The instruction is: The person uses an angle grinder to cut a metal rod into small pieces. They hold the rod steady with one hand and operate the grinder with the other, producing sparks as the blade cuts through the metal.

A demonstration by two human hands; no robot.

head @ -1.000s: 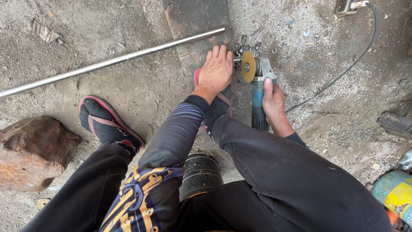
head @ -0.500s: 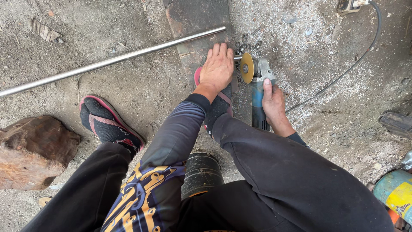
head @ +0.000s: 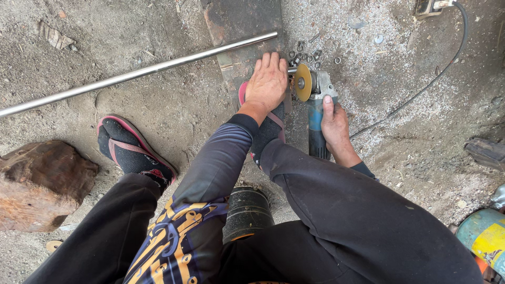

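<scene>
right hand (head: pixel 333 122) wrapped tight round the blue grinder (head: pixel 315 113), its disc (head: pixel 302 82) just ahead of the knuckles, left hand (head: pixel 269 81) flat and open beside it pinning the pipe (head: pixel 137 72) on a plate (head: pixel 239 23), nuts (head: pixel 307 54) scattered just past.
</scene>
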